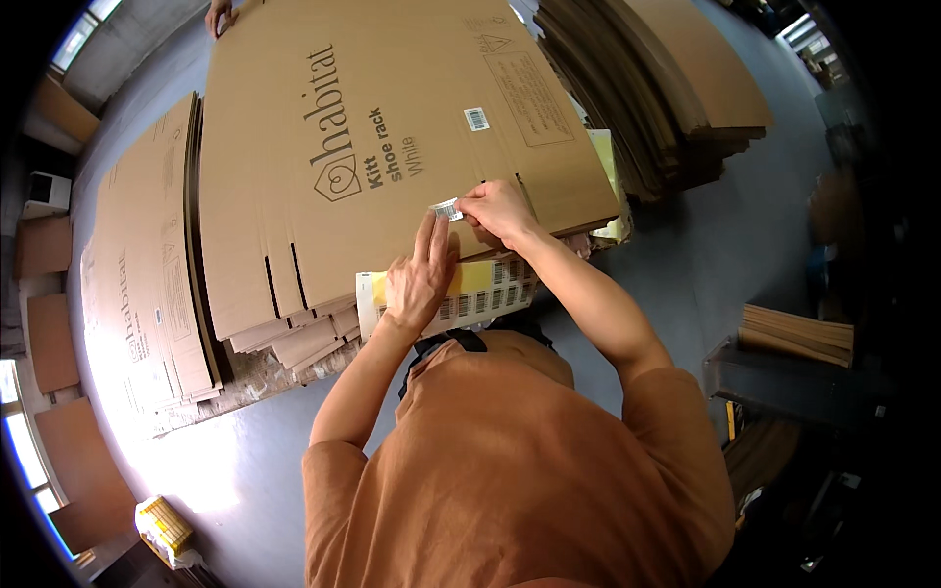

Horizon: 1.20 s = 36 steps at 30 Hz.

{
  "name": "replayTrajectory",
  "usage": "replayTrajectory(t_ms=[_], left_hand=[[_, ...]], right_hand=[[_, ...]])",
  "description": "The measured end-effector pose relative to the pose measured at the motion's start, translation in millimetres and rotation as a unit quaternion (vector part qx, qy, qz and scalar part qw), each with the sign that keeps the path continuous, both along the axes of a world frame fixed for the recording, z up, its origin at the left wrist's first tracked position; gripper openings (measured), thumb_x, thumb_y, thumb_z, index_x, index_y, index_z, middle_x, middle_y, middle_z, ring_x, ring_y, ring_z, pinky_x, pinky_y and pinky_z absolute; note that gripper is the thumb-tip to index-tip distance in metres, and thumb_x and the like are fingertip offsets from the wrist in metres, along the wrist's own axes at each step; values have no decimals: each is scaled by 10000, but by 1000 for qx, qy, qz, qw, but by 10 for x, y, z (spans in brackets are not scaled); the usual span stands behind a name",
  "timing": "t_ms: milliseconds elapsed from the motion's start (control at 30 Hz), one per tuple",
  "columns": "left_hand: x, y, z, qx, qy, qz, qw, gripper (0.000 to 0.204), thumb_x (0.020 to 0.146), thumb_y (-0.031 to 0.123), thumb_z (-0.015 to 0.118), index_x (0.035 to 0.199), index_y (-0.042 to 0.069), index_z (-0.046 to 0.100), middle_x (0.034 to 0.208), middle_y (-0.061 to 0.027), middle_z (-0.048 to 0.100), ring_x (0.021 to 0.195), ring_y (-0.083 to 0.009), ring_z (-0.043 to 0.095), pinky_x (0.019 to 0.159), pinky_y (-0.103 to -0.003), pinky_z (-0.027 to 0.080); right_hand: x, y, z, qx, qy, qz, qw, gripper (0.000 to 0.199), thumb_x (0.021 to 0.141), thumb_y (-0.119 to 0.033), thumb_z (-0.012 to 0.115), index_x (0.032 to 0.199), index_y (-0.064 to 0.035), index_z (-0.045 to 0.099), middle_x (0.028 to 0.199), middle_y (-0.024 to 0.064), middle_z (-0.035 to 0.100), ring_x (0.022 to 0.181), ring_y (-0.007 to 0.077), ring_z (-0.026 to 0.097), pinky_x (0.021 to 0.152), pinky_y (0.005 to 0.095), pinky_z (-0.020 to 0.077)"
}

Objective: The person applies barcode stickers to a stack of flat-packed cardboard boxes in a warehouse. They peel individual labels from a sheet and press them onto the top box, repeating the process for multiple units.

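A big flat brown cardboard box blank (392, 127) lies on top of a stack in front of me. My right hand (498, 209) pinches a small white barcode sticker (447, 209) at the blank's near edge. My left hand (421, 274) lies flat, fingers stretched toward the sticker, resting on a yellow-and-white sheet of barcode labels (480, 289) that pokes out from under the blank. Another small white sticker (476, 119) is stuck farther up on the cardboard.
A second pile of flat blanks (147, 274) lies to the left, a taller pile (657, 88) at the back right. Another person's hand (218, 15) grips the top blank's far corner. Grey floor (706, 245) surrounds the stacks; a dark crate (784, 377) stands on the right.
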State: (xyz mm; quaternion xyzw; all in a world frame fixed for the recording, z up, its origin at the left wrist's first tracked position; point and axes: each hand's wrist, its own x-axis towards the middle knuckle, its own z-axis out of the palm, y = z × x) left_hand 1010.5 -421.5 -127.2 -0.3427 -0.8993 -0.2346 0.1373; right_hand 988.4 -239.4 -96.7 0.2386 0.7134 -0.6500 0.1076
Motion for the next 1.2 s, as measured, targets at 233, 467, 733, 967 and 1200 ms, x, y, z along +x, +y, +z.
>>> replayTrajectory(t_ms=[233, 467, 733, 967, 1200], left_hand=[[-70, 220, 83, -173, -111, 10, 979, 493, 907, 339, 596, 1305, 103, 425, 1359, -87, 509, 722, -335, 679, 590, -441, 552], [-140, 878, -240, 15, -164, -145, 976, 290, 960, 300, 542, 1182, 115, 516, 1104, -120, 602, 777, -302, 643, 588, -443, 506], [386, 1572, -77, -26, -207, -306, 929, 255, 952, 292, 556, 1123, 104, 532, 1041, -124, 591, 746, -289, 613, 576, -433, 492], [385, 1623, -37, -44, -239, -307, 920, 230, 946, 284, 569, 1072, 94, 546, 986, -127, 582, 718, -277, 586, 565, -425, 479], [322, 1633, 8, -47, -244, -298, 922, 211, 939, 277, 582, 1021, 84, 559, 931, -131, 573, 691, -265, 560, 554, -416, 466]], right_hand=[[31, 8, -261, 226, 81, 16, 971, 167, 791, -174, 657, 769, -15, 700, 567, 102, 621, 508, 197, 596, 479, 370, 472], [-334, -380, -513, 413, 138, 46, 899, 156, 775, -142, 648, 718, 3, 652, 635, 155, 614, 590, 239, 590, 521, 417, 487], [101, -43, -593, 284, 203, -148, 925, 178, 791, -173, 649, 752, 1, 645, 651, 153, 614, 588, 240, 585, 523, 412, 486], [79, -97, -693, 240, 261, -210, 911, 200, 806, -200, 650, 783, -1, 638, 664, 151, 615, 586, 241, 581, 526, 408, 484], [-27, -160, -712, 204, 318, -238, 895, 225, 820, -226, 650, 813, -2, 632, 678, 149, 615, 584, 243, 577, 528, 404, 483]])
